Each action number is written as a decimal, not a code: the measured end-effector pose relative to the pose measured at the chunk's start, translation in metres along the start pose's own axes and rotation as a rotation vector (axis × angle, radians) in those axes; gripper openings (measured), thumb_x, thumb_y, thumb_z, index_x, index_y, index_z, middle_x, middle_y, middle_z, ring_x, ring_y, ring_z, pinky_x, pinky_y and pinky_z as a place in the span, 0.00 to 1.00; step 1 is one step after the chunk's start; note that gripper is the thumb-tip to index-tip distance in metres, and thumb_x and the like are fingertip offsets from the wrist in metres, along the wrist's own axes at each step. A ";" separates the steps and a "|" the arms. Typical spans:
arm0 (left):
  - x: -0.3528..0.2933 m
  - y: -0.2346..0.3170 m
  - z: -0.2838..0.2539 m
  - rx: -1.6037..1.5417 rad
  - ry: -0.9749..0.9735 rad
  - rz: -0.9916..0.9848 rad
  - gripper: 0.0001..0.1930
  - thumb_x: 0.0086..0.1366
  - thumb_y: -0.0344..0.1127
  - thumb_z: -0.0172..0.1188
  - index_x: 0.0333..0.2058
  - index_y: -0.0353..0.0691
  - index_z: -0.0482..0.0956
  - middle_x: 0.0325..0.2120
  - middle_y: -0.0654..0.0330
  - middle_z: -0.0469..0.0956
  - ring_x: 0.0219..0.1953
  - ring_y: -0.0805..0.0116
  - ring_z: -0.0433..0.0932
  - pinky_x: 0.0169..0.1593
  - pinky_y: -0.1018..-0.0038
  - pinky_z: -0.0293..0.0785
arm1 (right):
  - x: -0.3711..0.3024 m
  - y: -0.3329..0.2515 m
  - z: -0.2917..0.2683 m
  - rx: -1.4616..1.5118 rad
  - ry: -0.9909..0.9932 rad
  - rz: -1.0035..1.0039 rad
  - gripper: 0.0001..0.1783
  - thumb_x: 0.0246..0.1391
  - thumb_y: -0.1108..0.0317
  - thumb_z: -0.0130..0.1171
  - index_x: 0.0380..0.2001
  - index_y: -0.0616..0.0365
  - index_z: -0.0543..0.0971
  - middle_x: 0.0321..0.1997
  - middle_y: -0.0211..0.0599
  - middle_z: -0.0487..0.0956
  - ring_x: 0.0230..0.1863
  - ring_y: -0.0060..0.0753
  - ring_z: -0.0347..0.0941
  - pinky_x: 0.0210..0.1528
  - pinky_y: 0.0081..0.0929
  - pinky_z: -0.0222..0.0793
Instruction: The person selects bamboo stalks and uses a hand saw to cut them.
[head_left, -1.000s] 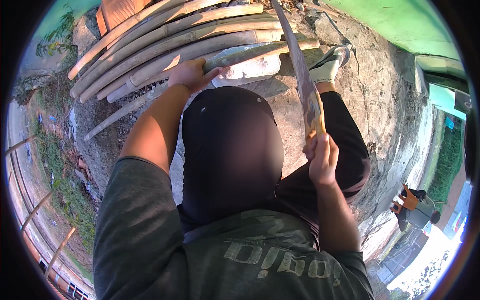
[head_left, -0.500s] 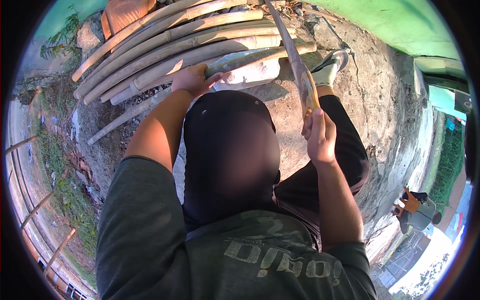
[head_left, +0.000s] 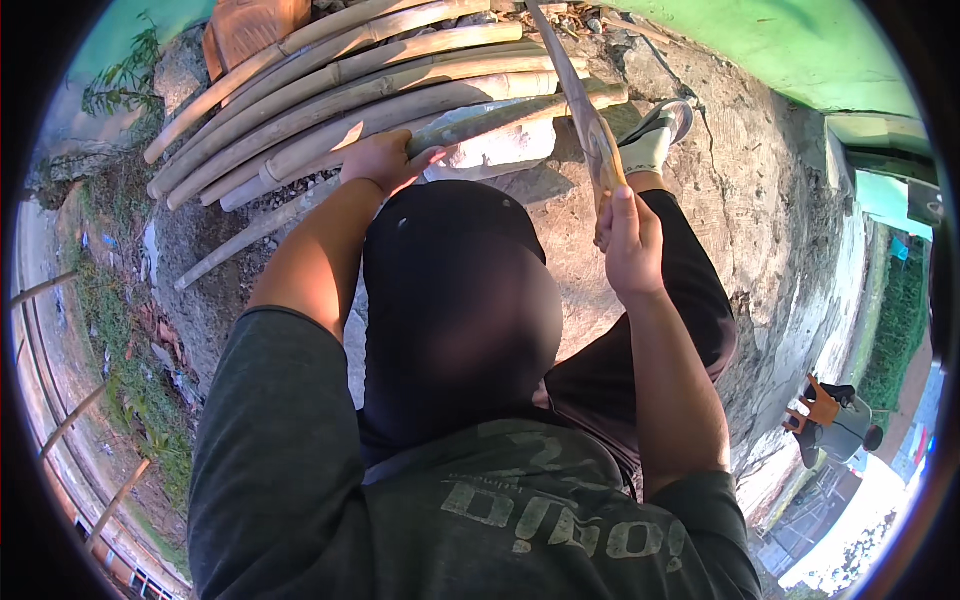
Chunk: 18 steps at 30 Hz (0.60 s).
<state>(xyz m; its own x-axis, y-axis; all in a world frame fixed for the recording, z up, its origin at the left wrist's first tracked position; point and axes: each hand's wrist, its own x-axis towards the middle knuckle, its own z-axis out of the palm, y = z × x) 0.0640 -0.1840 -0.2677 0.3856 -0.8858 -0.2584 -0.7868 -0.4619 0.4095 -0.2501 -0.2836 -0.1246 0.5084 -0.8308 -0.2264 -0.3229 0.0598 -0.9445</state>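
Observation:
My left hand (head_left: 377, 160) is closed around a bamboo pole (head_left: 495, 122), pressing it down over a pale block (head_left: 505, 150). The pole's right end sticks out past the block, and its left part slopes down toward the ground. In my right hand (head_left: 632, 245) is the wooden handle of a handsaw (head_left: 566, 75). Its long blade points away from me and crosses the pole near the right end. How deep the teeth sit in the bamboo cannot be made out.
Several bamboo poles (head_left: 350, 100) lie side by side beyond my left hand. An orange-brown object (head_left: 255, 35) sits behind them at the far left. My sandalled foot (head_left: 655, 140) rests right of the saw. A green wall (head_left: 790, 50) rises at the far right.
My right hand has pushed the saw a short way forward and slightly left. My left hand keeps its grip on the pole, which has shifted a little.

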 end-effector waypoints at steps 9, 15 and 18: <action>-0.010 -0.003 -0.003 0.072 0.176 0.079 0.34 0.61 0.71 0.52 0.30 0.39 0.78 0.26 0.49 0.80 0.33 0.48 0.81 0.37 0.56 0.76 | -0.156 -0.008 -0.049 -0.001 0.087 0.113 0.32 0.70 0.43 0.37 0.21 0.58 0.67 0.16 0.28 0.65 0.19 0.17 0.58 0.22 0.18 0.52; 0.000 -0.001 0.006 0.080 0.100 0.061 0.34 0.61 0.71 0.50 0.35 0.41 0.80 0.31 0.50 0.82 0.37 0.50 0.82 0.40 0.57 0.77 | -0.010 0.001 -0.008 -0.125 -0.003 -0.022 0.27 0.72 0.53 0.40 0.20 0.57 0.66 0.16 0.23 0.61 0.19 0.16 0.53 0.22 0.21 0.51; 0.002 0.002 -0.001 0.061 0.061 0.028 0.34 0.61 0.71 0.51 0.35 0.41 0.80 0.31 0.50 0.82 0.37 0.50 0.82 0.40 0.57 0.77 | -0.019 -0.010 -0.007 0.016 0.007 0.051 0.27 0.72 0.52 0.40 0.21 0.58 0.68 0.16 0.23 0.62 0.19 0.15 0.56 0.23 0.20 0.53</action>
<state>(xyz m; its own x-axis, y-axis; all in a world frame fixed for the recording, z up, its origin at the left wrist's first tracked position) 0.0640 -0.1865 -0.2666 0.3902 -0.9003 -0.1928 -0.8248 -0.4349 0.3613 -0.2621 -0.2724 -0.1091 0.4862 -0.8300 -0.2733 -0.3352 0.1117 -0.9355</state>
